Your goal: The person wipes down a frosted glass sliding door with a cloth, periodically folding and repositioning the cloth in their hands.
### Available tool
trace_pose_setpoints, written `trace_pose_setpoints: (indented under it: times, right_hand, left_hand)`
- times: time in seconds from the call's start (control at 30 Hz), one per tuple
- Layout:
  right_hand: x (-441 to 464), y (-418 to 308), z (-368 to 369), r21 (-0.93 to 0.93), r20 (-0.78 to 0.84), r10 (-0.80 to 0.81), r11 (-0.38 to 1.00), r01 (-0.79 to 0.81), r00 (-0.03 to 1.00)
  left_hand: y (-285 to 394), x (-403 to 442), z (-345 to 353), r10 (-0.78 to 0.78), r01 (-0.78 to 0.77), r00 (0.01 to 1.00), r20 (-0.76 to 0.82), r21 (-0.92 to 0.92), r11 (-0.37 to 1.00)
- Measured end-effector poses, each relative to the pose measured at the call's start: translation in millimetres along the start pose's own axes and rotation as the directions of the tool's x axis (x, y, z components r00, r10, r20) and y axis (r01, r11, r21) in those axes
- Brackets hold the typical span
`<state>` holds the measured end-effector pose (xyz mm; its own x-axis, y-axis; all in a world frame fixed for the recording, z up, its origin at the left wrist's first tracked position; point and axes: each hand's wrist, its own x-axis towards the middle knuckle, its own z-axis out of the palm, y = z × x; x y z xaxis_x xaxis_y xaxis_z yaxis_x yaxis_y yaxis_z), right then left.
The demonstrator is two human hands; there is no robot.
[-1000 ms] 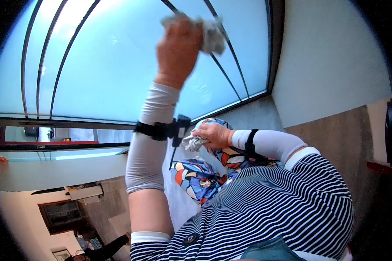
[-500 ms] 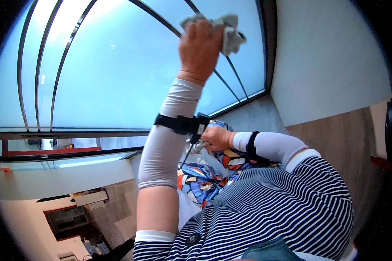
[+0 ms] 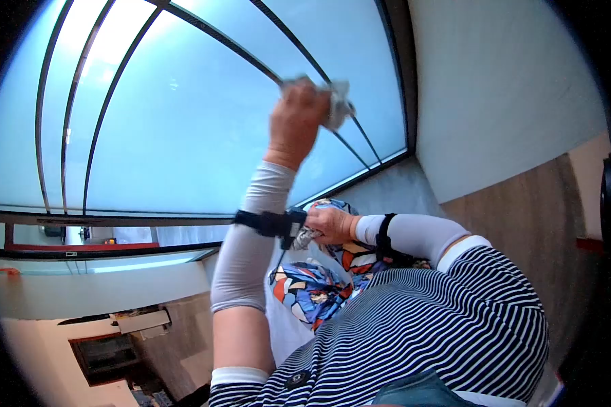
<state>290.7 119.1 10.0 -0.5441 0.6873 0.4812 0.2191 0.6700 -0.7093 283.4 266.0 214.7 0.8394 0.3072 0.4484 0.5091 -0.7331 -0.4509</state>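
Observation:
My left hand [image 3: 295, 125] is raised, its fingers closed round a crumpled grey cloth [image 3: 338, 107]. The cloth lies over the frosted glass pane [image 3: 183, 122] and its dark bars; whether it presses on the glass is hard to tell. Lower down, close to my lap, my right hand [image 3: 331, 225] is closed on a crumpled greyish-white cloth [image 3: 304, 236], partly hidden by the left forearm strap. Patterned, colourful fabric [image 3: 312, 288] lies beneath the right hand.
A dark frame [image 3: 406, 88] edges the glass on the right, beside a pale wall [image 3: 495, 95]. Below the pane runs a sill with a red strip [image 3: 81, 247]. Brown flooring [image 3: 523, 197] shows at right. A dark-framed cabinet or opening [image 3: 105, 353] stands at lower left.
My left hand has moved down and slightly left in view with the grey cloth. My right hand keeps hold near my lap. The whole view has shifted a little.

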Motion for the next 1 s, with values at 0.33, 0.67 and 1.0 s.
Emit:
trace_pose_setpoints:
  times: [0.33, 0.67, 1.0]
  right_hand:
    - [-1, 3, 4, 0.018, -0.083, -0.070, 0.997, 0.072, 0.994]
    - [-6, 2, -5, -0.023, -0.023, 0.008, 1.000, -0.009, 1.000]
    - [-11, -5, -11, 0.023, -0.054, 0.039, 0.999, -0.038, 0.998]
  left_hand:
    - [-86, 168, -167, -0.086, 0.218, 0.742, -0.665, 0.119, 0.969]
    - [28, 70, 14, 0.029, -0.020, 0.971, -0.236, 0.038, 0.999]
    - [47, 21, 42, 0.143, -0.135, 0.983, 0.112, -0.078, 0.988]
